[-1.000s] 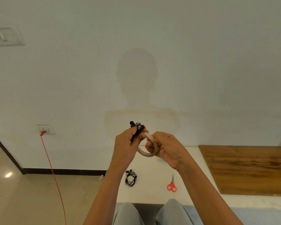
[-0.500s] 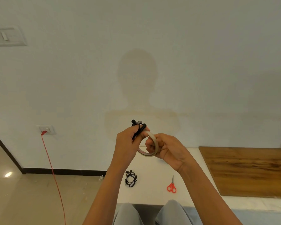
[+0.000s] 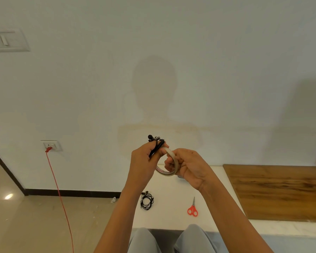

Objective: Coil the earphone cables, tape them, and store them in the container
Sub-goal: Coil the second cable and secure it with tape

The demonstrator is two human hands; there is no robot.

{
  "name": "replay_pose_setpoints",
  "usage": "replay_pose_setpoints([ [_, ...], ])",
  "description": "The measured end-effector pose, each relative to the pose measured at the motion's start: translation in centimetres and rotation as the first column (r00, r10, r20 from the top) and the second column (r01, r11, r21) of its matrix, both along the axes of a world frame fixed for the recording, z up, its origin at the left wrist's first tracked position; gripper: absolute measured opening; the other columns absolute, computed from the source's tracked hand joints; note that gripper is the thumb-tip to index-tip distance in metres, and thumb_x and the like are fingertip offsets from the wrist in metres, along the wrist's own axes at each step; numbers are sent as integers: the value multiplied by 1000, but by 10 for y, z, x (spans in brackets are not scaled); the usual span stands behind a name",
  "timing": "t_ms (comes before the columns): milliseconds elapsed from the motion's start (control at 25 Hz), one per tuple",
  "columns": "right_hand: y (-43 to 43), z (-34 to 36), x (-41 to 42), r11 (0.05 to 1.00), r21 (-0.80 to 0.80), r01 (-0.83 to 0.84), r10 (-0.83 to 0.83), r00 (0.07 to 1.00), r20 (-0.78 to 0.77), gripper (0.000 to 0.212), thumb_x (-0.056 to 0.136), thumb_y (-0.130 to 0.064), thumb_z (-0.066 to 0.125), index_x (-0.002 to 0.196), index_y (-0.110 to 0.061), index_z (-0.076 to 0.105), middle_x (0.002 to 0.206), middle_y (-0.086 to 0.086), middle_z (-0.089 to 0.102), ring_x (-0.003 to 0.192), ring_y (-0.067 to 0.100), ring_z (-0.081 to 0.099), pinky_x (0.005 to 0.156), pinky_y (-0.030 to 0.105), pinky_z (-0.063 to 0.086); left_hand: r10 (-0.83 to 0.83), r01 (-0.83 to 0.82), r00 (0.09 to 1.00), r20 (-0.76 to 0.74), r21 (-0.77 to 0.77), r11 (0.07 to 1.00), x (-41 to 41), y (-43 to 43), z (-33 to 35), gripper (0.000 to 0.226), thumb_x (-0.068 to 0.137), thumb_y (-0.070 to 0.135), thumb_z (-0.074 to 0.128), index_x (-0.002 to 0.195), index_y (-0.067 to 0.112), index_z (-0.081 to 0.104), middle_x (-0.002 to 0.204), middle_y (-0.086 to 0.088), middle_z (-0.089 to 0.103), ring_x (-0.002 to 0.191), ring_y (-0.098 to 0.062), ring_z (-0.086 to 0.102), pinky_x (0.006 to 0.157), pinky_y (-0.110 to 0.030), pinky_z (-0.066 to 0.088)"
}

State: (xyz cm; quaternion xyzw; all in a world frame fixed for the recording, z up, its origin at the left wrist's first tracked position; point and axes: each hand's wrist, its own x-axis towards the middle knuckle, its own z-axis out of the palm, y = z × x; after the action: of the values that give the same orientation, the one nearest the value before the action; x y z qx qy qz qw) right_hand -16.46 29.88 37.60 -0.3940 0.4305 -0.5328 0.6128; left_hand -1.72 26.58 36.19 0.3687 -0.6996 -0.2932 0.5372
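Left hand [image 3: 144, 161] fingers clamp the coiled earphones [image 3: 156, 146], long axis tilted up-right, earbuds topmost; right hand [image 3: 188, 167] fingers grip the tape roll [image 3: 169, 161] edge-on.

Home room, white wall [image 3: 208, 52], wall socket [image 3: 51, 145], tiled floor [image 3: 26, 225], low white platform [image 3: 171, 212]
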Motion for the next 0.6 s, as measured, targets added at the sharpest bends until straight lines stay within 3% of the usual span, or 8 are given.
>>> replay_pose_setpoints([
  [160, 0, -2, 0, 1000, 8, 8, -8, 1000, -4, 27, 93, -6, 47, 77, -5, 69, 66, 7, 67, 61, 15, 65, 65, 29, 58, 9, -9, 1000, 12, -6, 1000, -1, 2, 2, 34, 89, 12, 66, 89, 45, 66, 88, 35, 68, 90, 12, 63, 76, -1, 42],
  [400, 0, 0, 2, 1000, 3, 16, -16, 999, 50, 27, 93, -2, 45, 77, -2, 66, 58, 6, 62, 55, 13, 63, 63, 27, 58, -3, 3, 1000, 11, -8, 1000, -1, 3, 1, 31, 88, 12, 67, 90, 44, 66, 87, 36, 68, 91, 12, 63, 77, -1, 42],
  [600, -1, -4, 1, 999, -15, 40, -40, 999, -26, 27, 94, -1, 44, 76, -2, 65, 55, 4, 59, 55, 14, 60, 58, 23, 55, 1, -1, 1000, 20, 15, 1000, -2, 4, -1, 31, 88, 16, 68, 88, 47, 65, 88, 35, 68, 92, 12, 63, 79, -2, 42],
])
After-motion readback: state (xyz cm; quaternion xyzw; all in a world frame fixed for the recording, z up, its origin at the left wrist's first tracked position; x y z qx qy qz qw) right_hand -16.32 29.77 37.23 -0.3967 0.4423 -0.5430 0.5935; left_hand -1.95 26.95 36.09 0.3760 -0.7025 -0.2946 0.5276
